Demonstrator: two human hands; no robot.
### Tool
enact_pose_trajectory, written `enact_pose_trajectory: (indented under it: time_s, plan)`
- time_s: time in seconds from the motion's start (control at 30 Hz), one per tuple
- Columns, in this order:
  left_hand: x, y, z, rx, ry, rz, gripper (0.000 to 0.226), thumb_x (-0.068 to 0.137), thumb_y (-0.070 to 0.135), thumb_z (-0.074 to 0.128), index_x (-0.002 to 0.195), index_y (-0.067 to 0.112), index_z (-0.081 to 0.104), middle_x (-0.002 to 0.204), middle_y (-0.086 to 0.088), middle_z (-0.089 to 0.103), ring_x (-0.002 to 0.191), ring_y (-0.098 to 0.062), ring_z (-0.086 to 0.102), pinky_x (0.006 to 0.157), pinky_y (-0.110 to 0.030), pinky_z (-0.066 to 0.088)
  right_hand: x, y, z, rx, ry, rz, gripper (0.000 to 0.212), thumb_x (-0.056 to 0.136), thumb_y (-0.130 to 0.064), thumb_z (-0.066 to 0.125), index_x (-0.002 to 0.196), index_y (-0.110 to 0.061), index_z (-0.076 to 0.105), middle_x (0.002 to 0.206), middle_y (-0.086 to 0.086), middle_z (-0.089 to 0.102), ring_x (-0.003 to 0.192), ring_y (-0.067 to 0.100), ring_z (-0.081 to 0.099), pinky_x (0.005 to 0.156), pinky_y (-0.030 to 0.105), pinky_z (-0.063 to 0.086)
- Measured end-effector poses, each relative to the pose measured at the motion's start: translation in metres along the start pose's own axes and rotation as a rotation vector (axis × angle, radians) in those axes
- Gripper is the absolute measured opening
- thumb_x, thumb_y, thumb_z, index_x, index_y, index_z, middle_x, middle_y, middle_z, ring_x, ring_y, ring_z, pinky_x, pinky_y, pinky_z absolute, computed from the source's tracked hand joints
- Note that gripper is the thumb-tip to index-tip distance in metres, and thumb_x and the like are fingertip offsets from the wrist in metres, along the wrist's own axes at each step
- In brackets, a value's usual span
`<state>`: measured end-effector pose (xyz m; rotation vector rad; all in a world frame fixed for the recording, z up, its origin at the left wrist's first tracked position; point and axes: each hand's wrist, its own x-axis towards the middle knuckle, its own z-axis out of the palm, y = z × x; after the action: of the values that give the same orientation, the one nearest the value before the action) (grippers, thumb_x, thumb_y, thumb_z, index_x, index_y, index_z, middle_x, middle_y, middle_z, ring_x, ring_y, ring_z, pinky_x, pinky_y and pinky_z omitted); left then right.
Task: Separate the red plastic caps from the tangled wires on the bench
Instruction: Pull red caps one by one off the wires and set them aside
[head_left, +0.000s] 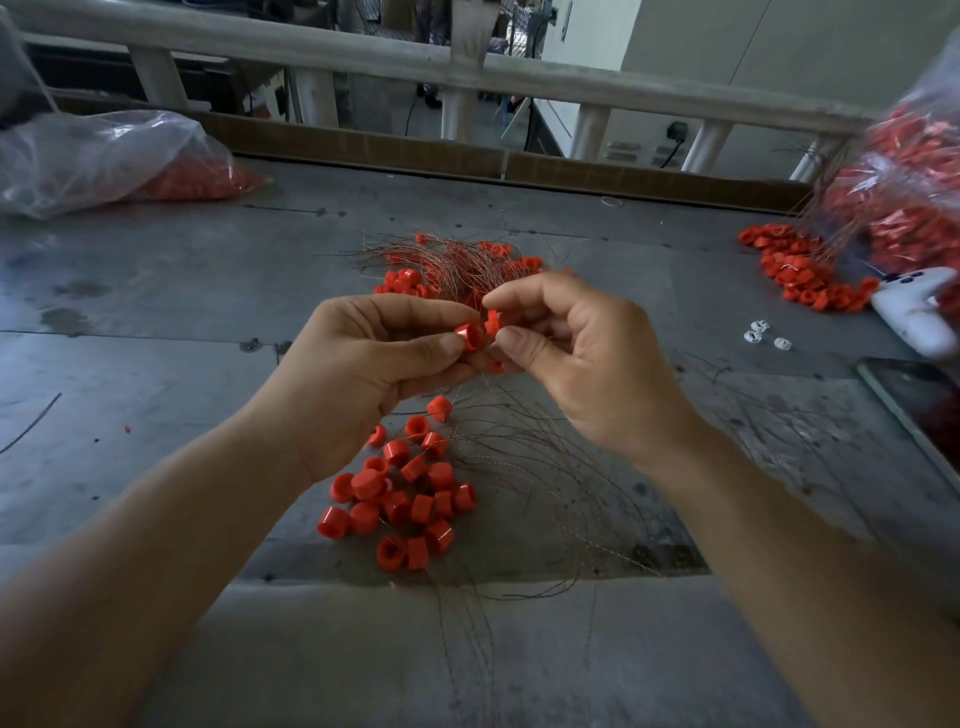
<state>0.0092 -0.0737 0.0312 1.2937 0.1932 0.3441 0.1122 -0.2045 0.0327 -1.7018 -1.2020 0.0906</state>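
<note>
Above the middle of the grey bench (156, 322), my left hand (358, 374) pinches a red plastic cap (470, 335) between thumb and fingers. My right hand (582, 358) pinches a second red cap (492, 323) right beside it. Thin brown wires (530, 447) hang from between the hands down to the bench. Below the hands lies a pile of loose red caps (405, 499). Behind the hands sits a tangle of wires with caps (457, 265) on them.
A clear bag of red caps (104, 161) lies at the far left. A fuller bag (904, 192) stands at the right with spilled caps (800, 275) before it. A white controller (919, 312), small white pieces (761, 335) and a dark tablet (924, 410) lie at the right.
</note>
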Motion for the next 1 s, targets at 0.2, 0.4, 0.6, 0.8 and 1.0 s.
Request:
enact_pose_trajectory:
  time_s: [0.2,0.4,0.6,0.8,1.0]
  plan:
    - [0.0008,-0.0012,0.0,0.005,0.025,-0.002,0.02,0.059,0.002,0.058,0.067,0.009,0.074,0.069,-0.008,0.072,0.065,-0.014,0.07,0.057,-0.015,0.053,-0.0027,0.0008,0.0054,-0.134,0.077,-0.113,0.022,0.079,-0.002,0.065,0.101,-0.006,0.067,0.092,-0.003,0.064,0.087,0.006,0.062,0.078,0.018,0.051]
    - [0.0019,-0.0053,-0.0022,0.101,0.064,0.022,0.019,0.057,0.007,0.063,0.071,0.014,0.073,0.072,-0.008,0.072,0.068,-0.017,0.07,0.06,-0.018,0.054,-0.0037,0.0031,0.0085,-0.186,0.1,-0.169,0.025,0.075,-0.006,0.068,0.1,-0.003,0.068,0.093,0.003,0.069,0.086,0.008,0.064,0.077,0.02,0.053]
    - [0.0016,-0.0074,-0.0018,0.2,0.067,0.068,0.024,0.058,0.01,0.064,0.081,0.012,0.069,0.076,-0.008,0.073,0.072,-0.019,0.071,0.063,-0.018,0.054,-0.0035,0.006,0.0109,-0.2,0.131,-0.197,0.025,0.073,-0.007,0.069,0.097,0.001,0.068,0.092,0.011,0.07,0.095,0.009,0.06,0.081,0.018,0.052]
    - [0.0005,-0.0054,-0.0019,0.226,0.032,0.075,0.019,0.06,0.01,0.063,0.072,0.019,0.075,0.075,-0.007,0.073,0.07,-0.019,0.071,0.061,-0.016,0.054,-0.0029,0.0062,0.0099,-0.206,0.127,-0.223,0.023,0.071,-0.005,0.07,0.092,0.004,0.069,0.087,0.013,0.071,0.091,0.011,0.061,0.078,0.018,0.052]
    - [-0.0013,-0.005,0.0001,0.238,0.026,0.082,0.016,0.059,0.011,0.064,0.069,0.019,0.074,0.07,-0.008,0.072,0.065,-0.017,0.071,0.057,-0.016,0.053,-0.0031,0.0035,0.0098,-0.262,0.143,-0.314,0.019,0.067,-0.004,0.072,0.084,0.005,0.07,0.077,0.014,0.071,0.082,0.013,0.062,0.072,0.012,0.051]
